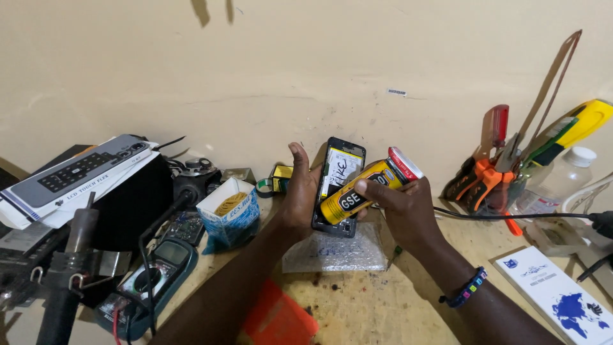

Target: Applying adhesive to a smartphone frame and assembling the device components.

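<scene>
Holding an opened phone (pixel 340 185) upright near the centre of the view, the left hand (pixel 299 191) grips it along its left edge, thumb raised, with the bare inside facing the camera. The right hand (pixel 399 207) is closed around a yellow glue tube (pixel 367 185), which lies slanted across the phone's face, its red and white end pointing toward 2 o'clock and its lower end touching the phone. A beaded bracelet (pixel 465 291) circles the right wrist at 4 o'clock. Just below the hands lies a sheet of bubble wrap (pixel 332 252) on the worn wooden bench (pixel 377 306). At 9 o'clock sits a small blue box (pixel 231 214) holding rubber bands, and at 8 o'clock a multimeter (pixel 153 275) with trailing leads. At 3 o'clock a stand holds pliers (pixel 488 172) and other tools, with a clear plastic bottle (pixel 555 179) beside it. A white booklet (pixel 559 297) lies at 4 o'clock.
</scene>
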